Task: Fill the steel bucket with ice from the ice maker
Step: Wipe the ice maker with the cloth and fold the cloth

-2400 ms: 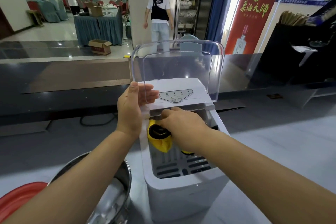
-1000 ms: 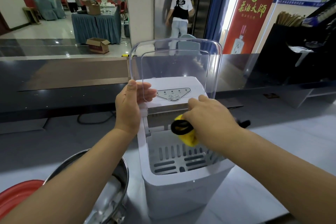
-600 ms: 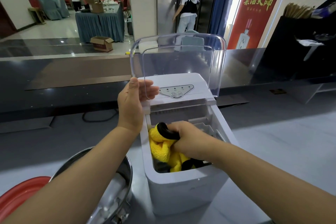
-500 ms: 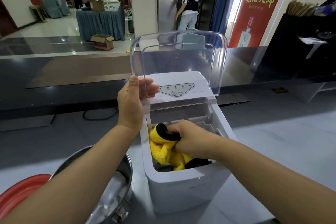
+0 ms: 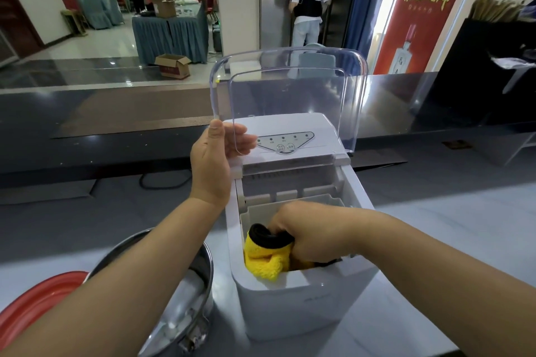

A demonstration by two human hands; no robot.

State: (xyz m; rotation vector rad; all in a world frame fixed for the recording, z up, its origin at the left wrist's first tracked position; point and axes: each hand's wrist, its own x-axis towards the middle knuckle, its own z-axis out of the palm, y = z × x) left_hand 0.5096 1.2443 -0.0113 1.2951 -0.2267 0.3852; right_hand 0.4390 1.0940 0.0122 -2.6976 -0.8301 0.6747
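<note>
On a pale counter point(image 5: 435, 240) one white ice maker point(image 5: 295, 293) was seen, its single clear lid point(image 5: 290, 101) raised upright and pinched at its lower left corner by the left hand point(image 5: 213, 165). The right hand point(image 5: 311, 233) was closed on one yellow cloth point(image 5: 265, 259) inside the bin. One steel bucket point(image 5: 188, 298), possibly holding ice, stood just left, beside one red rim point(image 5: 34, 298); bare counter lay to the right.
</note>
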